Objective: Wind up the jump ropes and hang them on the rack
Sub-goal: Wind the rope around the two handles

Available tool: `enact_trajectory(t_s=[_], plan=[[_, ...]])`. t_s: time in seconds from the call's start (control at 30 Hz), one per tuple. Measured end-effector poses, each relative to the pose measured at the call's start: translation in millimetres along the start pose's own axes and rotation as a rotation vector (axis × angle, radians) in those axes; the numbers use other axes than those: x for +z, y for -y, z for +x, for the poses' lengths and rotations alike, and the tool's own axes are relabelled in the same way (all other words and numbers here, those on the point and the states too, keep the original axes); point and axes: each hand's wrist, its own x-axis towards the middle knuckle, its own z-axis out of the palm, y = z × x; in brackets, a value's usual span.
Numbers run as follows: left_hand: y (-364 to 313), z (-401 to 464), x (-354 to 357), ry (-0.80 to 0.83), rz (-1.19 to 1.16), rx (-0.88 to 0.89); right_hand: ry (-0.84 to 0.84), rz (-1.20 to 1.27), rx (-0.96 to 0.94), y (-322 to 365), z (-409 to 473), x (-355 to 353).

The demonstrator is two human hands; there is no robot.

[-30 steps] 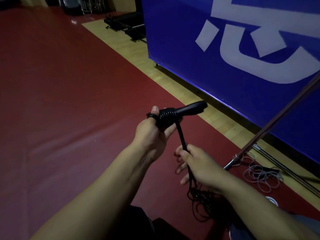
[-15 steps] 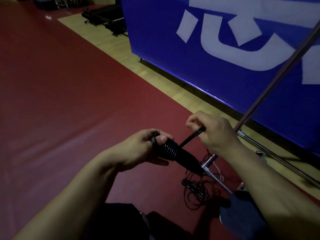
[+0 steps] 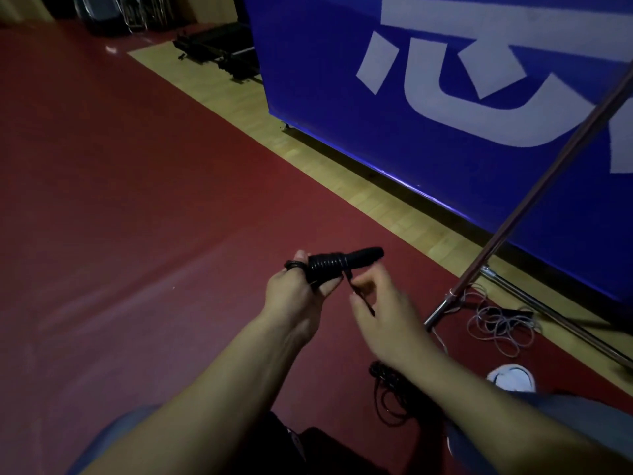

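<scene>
The left hand [image 3: 294, 296] grips a black rope handle [image 3: 346, 264], fingers curled under it and thumb up along the near end. Cord coils [image 3: 325, 267] wrap the handle's left half; its bare tip points right. The right hand [image 3: 383, 317] sits just beside it, pinching the black cord [image 3: 359, 296] that runs down from the coils between fingers and thumb. The rest of this cord lies in a loose black heap [image 3: 390, 389] on the red floor [image 3: 120, 200], below the right forearm.

A metal rack pole [image 3: 534, 200] slants up to the right from its base bar [image 3: 555, 320]. A pale rope [image 3: 496, 323] lies tangled on the floor by that base, apart from the hands. A white shoe [image 3: 512, 377] shows near it.

Behind stands a blue banner [image 3: 325, 80] bearing large white strokes, cropped; what they spell cannot be read. Dark equipment [image 3: 219, 49] sits on the wood strip [image 3: 308, 156] at far left.
</scene>
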Motion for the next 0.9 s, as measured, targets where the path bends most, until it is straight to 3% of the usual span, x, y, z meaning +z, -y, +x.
enact_trajectory(t_s=[0.07,0.13,0.2,0.27,0.37,0.5,0.63,0.9], plan=[[-5.5,0.2,5.1,0.033,-0.117,-0.019,0.059,0.337,0.337,-2.4,4.6,13.6],[-10.3,0.0,6.4,0.075,-0.152,-0.028,0.096,0.583,0.506,-5.9,10.5,21.6],[-17.4,-1.8,5.0,0.1,-0.179,-0.056,0.08,0.507,0.424,-3.9,14.1,19.9],[-27.9,-0.9,2.5,0.083,-0.277,-0.071,0.049,0.341,0.212,-2.4,14.0,16.8],[-42.5,5.3,-0.4,0.078,-0.433,-0.074,0.071,0.29,0.031,-0.3,10.7,16.5],[-45.7,6.8,-1.9,0.155,-0.469,-0.059,0.138,0.334,0.054,0.1,8.6,16.1],[-50.4,3.8,-4.2,0.138,-0.437,-0.047,0.12,0.578,0.2,6.4,8.8,6.3],[-54.3,1.8,-4.7,0.173,-0.365,-0.004,0.036,0.24,0.011,9.2,10.1,-17.4]])
